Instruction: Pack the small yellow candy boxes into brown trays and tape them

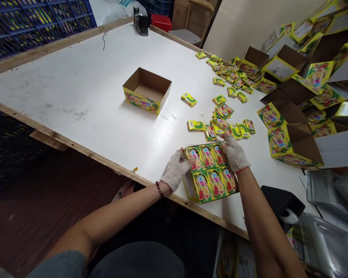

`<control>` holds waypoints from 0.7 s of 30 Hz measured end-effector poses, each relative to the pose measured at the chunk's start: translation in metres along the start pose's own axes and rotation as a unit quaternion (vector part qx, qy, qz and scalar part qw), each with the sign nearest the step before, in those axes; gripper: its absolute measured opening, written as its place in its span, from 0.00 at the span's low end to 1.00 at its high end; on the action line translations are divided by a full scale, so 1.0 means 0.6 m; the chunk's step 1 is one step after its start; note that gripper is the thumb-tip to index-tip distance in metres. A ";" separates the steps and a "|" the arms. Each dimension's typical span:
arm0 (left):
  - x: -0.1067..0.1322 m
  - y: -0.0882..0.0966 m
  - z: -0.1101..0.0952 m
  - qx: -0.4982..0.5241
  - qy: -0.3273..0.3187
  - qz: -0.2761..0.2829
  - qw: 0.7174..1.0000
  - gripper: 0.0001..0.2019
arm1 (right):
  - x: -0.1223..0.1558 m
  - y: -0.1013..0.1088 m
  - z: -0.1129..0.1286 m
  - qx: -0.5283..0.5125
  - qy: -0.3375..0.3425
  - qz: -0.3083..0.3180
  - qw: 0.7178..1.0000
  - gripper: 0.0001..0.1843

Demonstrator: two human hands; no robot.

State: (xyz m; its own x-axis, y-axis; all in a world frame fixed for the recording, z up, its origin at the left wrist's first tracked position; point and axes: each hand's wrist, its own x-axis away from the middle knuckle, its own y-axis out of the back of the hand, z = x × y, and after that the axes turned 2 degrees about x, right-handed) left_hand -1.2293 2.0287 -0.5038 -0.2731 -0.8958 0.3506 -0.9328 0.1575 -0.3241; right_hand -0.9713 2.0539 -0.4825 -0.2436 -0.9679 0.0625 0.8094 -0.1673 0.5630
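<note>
A carton filled with small yellow-green fruit-print packs (210,173) is tilted at the table's near edge, in both my hands. My left hand (176,170), in a fingerless white glove, grips its left side with the thumb over the top. On the far right corner lies my right hand (234,152), gloved the same way, its fingers bent around the edge. A shiny clear film seems to lie over the packs. Just beyond the carton sit several loose small packs (220,123). Further left stands an open printed box (142,102) with nothing visible inside.
Many loose packs (229,71) are spread toward the back right, beside stacked open cartons (292,143). A black tape dispenser (282,206) and clear plastic bags (330,239) are at lower right. Another black object (140,23) stands at the far edge, near a blue crate (40,23).
</note>
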 end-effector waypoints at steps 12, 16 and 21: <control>-0.056 -0.052 -0.087 -0.326 0.026 0.031 0.944 0.10 | 0.108 0.007 -0.023 0.093 -0.059 -0.100 0.989 0.38; -0.071 -0.063 -0.113 -0.392 -0.014 0.065 0.918 0.12 | 0.104 0.014 -0.020 0.085 -0.025 -0.122 0.989 0.38; -0.102 -0.098 -0.142 -0.340 0.132 0.124 0.923 0.07 | 0.103 0.020 -0.023 0.021 -0.055 -0.129 0.990 0.37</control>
State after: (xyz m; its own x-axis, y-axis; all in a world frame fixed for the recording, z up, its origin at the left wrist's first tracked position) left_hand -1.1778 2.1096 -0.4314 -0.4611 -0.6797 0.5705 -0.7415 0.6483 0.1730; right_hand -0.9694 1.9896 -0.4835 -0.4983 -0.8670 0.0009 0.6900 -0.3960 0.6058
